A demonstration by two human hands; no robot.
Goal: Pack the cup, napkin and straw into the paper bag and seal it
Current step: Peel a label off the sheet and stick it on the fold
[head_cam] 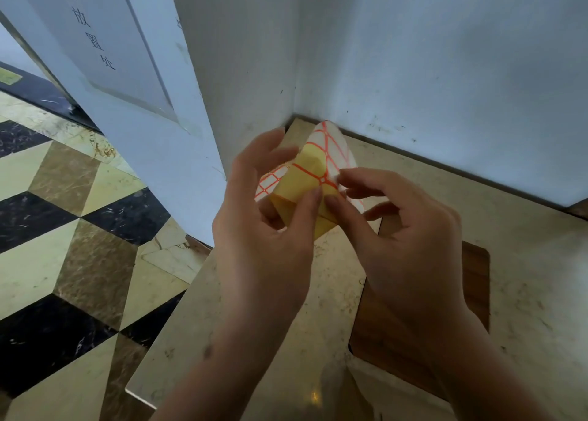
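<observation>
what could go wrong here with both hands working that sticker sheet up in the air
1. The left hand and right hand pinch a curled label sheet with yellow backing and orange-lined stickers. It bends sharply, so a sticker may crease or tear while being peeled.
2. The sheet is held above the stone counter, close to its left edge; anything dropped could land on the patterned floor.
3. No cup, napkin, straw or paper bag is in view, so a peeled sticker might cling to fingers first.

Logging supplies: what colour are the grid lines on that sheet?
Orange-red lines on the white sheet, clearest in the head view.
</observation>
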